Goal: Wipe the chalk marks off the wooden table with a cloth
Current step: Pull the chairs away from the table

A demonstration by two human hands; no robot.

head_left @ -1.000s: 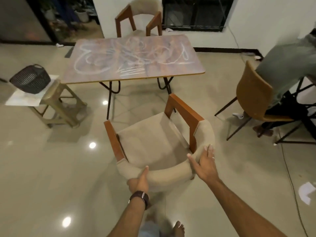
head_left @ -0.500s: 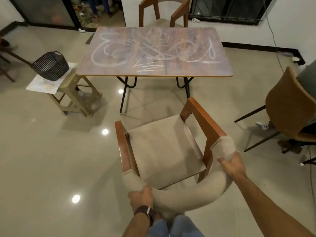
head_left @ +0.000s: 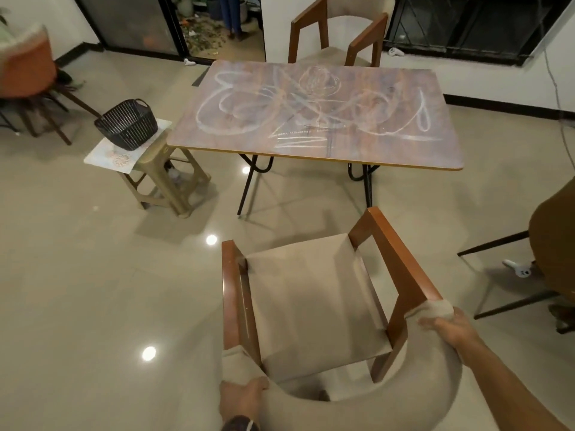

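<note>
Seen from the head camera, both hands grip the padded back of a chair [head_left: 314,309]: the left hand [head_left: 241,399] curled round its near-left end, the right hand [head_left: 448,328] round its right corner. Over the last second the chair has been drawn back from the table [head_left: 317,150], which stands well beyond, its chalk marks [head_left: 311,110] untouched. No cloth is in view; wiping has not begun.

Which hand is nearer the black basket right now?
Left. The left hand grips the chair's backrest on the basket's side; the right hand grips the far end, further right.
</note>
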